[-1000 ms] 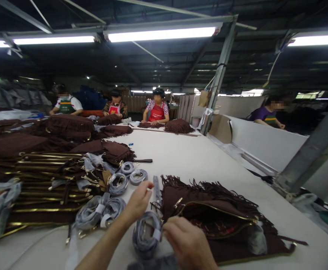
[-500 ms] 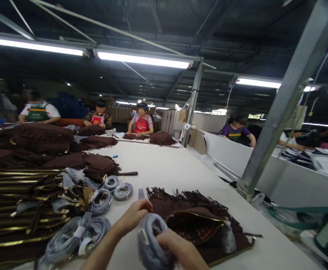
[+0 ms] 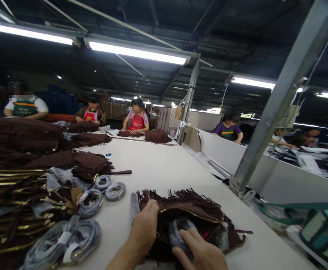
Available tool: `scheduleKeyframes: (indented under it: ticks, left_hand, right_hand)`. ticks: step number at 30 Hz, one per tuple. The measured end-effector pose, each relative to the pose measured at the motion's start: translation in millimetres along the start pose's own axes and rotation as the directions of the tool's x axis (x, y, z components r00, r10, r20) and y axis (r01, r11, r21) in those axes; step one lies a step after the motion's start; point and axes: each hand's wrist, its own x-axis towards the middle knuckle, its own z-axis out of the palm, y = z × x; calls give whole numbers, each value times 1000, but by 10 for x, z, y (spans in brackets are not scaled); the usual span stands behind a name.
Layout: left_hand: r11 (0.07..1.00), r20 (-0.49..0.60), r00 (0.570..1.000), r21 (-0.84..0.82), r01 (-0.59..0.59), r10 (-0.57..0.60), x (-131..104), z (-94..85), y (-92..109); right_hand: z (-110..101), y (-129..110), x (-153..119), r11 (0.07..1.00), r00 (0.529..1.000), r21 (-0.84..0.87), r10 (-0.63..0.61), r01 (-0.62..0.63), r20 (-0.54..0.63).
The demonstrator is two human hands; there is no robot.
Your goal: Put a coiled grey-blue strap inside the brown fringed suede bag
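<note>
A brown fringed bag (image 3: 189, 204) lies on the white table with its gold zipper open. My left hand (image 3: 145, 225) grips the bag's edge at the left end of the opening, fingers closed on it. In my right hand (image 3: 199, 249) is a coiled strap in greyish plastic wrap (image 3: 179, 232), partly inside the bag's mouth. The lower part of the coil is hidden by my right fingers and the bag.
Wrapped strap coils (image 3: 116, 191) lie left of the bag, beside a stack of brown bags with gold zippers (image 3: 12, 210). More fringed bags (image 3: 90, 163) sit behind. Several people work farther back. A metal post (image 3: 270, 105) and a green-lidded container (image 3: 325, 228) are at the right.
My right hand has moved the wrapped coil rightward, from in front of the bag into its opening. My left hand now holds the bag's edge, and the opening is wider. The view has shifted slightly.
</note>
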Motion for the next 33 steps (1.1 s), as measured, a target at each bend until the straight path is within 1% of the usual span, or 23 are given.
scheduleKeyframes:
  ticks: [2,3,5,7,8,10,12,13,15,17,18,19,21,22,24,25,26,28,29,30,31,32,33]
  left_hand:
    - [997,21,998,-36,-65,66,-18,30,26]
    - [996,44,996,-51,-76,78,-25,50,22]
    - [993,91,994,-108,-45,55,-40,67,-32]
    - [980,118,993,-200,-2,26,-76,25,-137]
    - [970,121,992,-244,8,22,-107,-24,-199]
    - [957,117,993,-290,21,14,-204,-164,-315]
    - [963,128,992,-265,48,-14,-332,-317,-386]
    - [972,141,990,-230,55,-23,-398,-379,-398]
    - [989,190,982,-142,31,-4,-513,-439,-384]
    - [998,241,970,-56,-24,36,-575,-396,-347]
    - [998,257,965,-12,-54,56,-580,-343,-335]
    - [996,268,961,39,-83,69,-567,-277,-333]
    - [979,275,958,160,-128,80,-498,-147,-369]
    - [965,275,959,227,-134,68,-449,-102,-402]
    - [934,254,967,340,-111,23,-354,-78,-463]
    - [924,220,975,374,-81,-3,-320,-98,-472]
    - [923,170,985,381,-43,-25,-299,-130,-452]
    - [959,75,996,283,30,-54,-293,-185,-304]
    - [984,55,996,167,61,-71,-295,-182,-175]
    - [995,84,992,5,99,-99,-289,-144,-18]
    - [970,151,979,-181,161,-135,-269,-69,155]
    - [896,268,949,-362,258,-165,-230,44,331]
    - [763,416,891,-511,396,-184,-174,187,499]
  right_hand:
    - [161,-60,265,986,987,-104,136,-127,84]
    - [239,-80,381,978,976,-128,178,-162,127]
    - [365,-92,525,979,968,-121,185,-166,171]
    - [437,-65,505,988,976,-88,143,-130,165]
    - [454,-37,432,993,985,-56,114,-108,133]
    - [455,52,198,999,1000,50,21,-22,17]
    - [420,181,-69,984,989,147,-77,96,-130]
    - [392,259,-181,978,976,159,-102,134,-190]
    - [321,432,-314,987,958,91,-105,133,-268]
    - [242,626,-297,997,946,-34,-77,69,-315]
    - [204,729,-239,995,948,-98,-54,25,-314]
    - [167,834,-158,987,959,-156,-21,-24,-282]
    - [92,1039,30,963,989,-240,102,-126,-108]
    - [51,1131,118,952,986,-262,166,-160,3]
    - [-42,1271,245,946,951,-262,244,-190,190]
    - [-92,1308,278,949,937,-249,254,-193,241]
    - [-144,1317,290,953,931,-234,253,-193,262]
    - [-242,1247,263,958,932,-207,250,-198,263]
    - [-285,1171,231,961,935,-194,244,-198,257]
    - [-322,1075,192,967,941,-161,234,-198,246]
    - [-353,965,148,975,949,-98,219,-202,228]
    - [-375,850,102,978,956,-3,204,-208,211]
    - [-388,741,54,970,962,117,190,-216,195]
